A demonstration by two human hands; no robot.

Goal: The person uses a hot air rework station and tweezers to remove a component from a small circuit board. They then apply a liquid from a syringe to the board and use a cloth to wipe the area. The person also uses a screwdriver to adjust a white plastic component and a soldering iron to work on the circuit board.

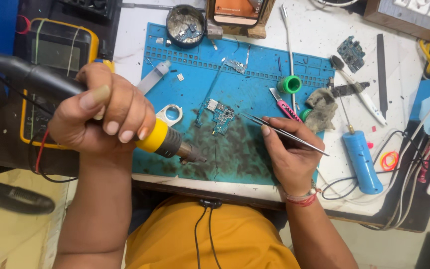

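- Left hand [103,112] wrapped tight around the hot-air gun [167,142].
- Right hand [287,154] pinched the tweezers [284,133].
- I judged the circuit board [216,115] thin, fragile; take its edges.

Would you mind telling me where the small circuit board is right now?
In the head view, the small circuit board lies mid-mat on the blue work mat, just left of the tweezers tips.

Circuit board [216,115] on mat [255,84]
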